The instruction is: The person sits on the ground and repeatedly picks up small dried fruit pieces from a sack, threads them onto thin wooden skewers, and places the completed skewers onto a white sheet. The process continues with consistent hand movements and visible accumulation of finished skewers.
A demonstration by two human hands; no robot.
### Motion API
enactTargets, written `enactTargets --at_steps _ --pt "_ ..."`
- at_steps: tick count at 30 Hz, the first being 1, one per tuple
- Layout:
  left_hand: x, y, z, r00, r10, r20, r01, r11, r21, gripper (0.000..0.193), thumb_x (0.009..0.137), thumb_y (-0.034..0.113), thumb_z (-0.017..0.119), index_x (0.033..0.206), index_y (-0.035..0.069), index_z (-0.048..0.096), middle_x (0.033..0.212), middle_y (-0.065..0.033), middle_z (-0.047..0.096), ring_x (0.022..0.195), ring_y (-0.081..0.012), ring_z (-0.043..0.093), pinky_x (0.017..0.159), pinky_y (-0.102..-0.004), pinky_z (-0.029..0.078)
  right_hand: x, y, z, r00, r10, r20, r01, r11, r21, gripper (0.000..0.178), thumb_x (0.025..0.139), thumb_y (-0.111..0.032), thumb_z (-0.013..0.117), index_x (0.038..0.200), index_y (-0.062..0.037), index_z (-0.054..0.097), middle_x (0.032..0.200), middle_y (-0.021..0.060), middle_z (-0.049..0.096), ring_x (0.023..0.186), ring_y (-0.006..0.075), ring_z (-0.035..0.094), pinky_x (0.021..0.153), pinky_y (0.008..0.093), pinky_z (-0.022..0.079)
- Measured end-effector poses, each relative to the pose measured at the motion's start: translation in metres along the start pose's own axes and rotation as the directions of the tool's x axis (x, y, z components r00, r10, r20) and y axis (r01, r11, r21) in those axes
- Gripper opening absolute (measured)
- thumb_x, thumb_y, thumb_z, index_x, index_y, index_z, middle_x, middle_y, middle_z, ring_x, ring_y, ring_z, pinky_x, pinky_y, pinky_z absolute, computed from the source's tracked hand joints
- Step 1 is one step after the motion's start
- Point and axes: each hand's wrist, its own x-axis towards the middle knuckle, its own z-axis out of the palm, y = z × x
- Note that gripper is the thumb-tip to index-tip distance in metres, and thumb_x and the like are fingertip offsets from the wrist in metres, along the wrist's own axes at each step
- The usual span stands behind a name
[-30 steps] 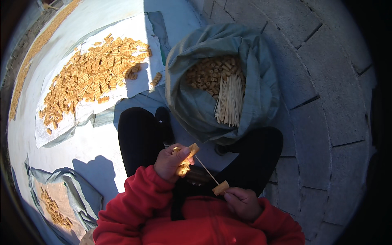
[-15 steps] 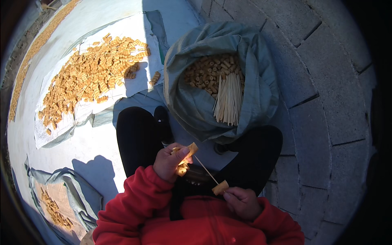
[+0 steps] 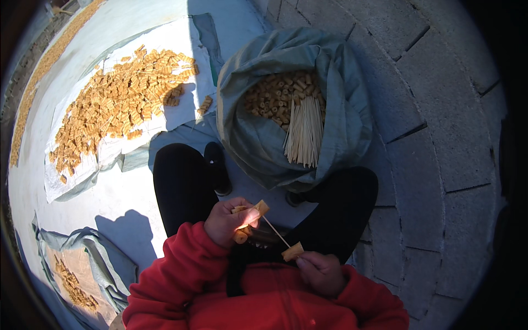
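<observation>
My left hand (image 3: 224, 221) is closed around several short tan rolled pieces (image 3: 240, 236), with one roll (image 3: 262, 207) sticking out past the thumb. A thin pale wooden skewer (image 3: 276, 231) stretches from that roll down to another tan roll (image 3: 293, 252), which sits on the skewer just beside my right hand (image 3: 324, 273). My right thumb and fingers pinch at the outer end of this roll; whether they grip the roll or the skewer's tip is hidden. Ahead, an open grey-green woven sack (image 3: 242, 144) holds loose tan rolls (image 3: 281, 93) and a bundle of pale skewers (image 3: 305, 135).
Skewered tan rolls (image 3: 124, 99) lie heaped on a white sheet (image 3: 60, 184) at the left. A smaller pile (image 3: 71, 283) rests on a cloth at lower left. My bent legs (image 3: 184, 181) flank the sack's near side. Grey paving blocks (image 3: 434, 181) cover the right.
Both hands have shifted only slightly, with the skewer and its roll still stretched between them. The whole view has moved a little.
</observation>
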Motion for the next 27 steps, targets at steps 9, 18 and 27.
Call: enactTargets --at_steps 9,18,27 --pt "-0.009 -0.002 0.023 0.928 -0.289 0.234 0.229 0.94 0.255 0.025 0.084 0.025 0.065 0.088 0.001 0.059 0.07 -0.0077 0.06 0.061 -0.0106 0.056 0.052 -0.0218 0.043 0.015 -0.005 0.01 0.999 -0.033 -0.028 0.034 0.999 0.015 0.017 0.091 -0.009 0.05 0.099 0.0002 0.061 0.059 0.0008 0.054 0.051 0.0055 0.05 0.048 0.0205 0.04" --pt "0.021 -0.001 -0.003 0.965 -0.031 -0.262 -0.096 0.885 -0.456 0.04 0.085 0.051 0.055 0.083 0.011 0.05 0.075 -0.0021 0.054 0.069 -0.0158 0.056 0.047 -0.0273 0.042 0.011 0.006 0.007 0.983 -0.153 0.105 0.17 0.967 -0.189 0.018 0.089 -0.013 0.056 0.101 -0.0024 0.062 0.069 0.0074 0.063 0.06 0.0104 0.06 0.055 0.0226 0.047" --pt "0.02 -0.007 -0.004 0.938 -0.009 -0.345 -0.151 0.889 -0.432 0.035 0.086 0.047 0.056 0.084 0.012 0.05 0.074 -0.0009 0.054 0.068 -0.0151 0.056 0.047 -0.0292 0.041 0.015 0.001 0.011 0.983 -0.089 0.162 0.122 0.97 -0.208 0.018 0.088 -0.014 0.056 0.102 -0.0039 0.061 0.069 0.0103 0.063 0.06 0.0149 0.063 0.055 0.0252 0.049"
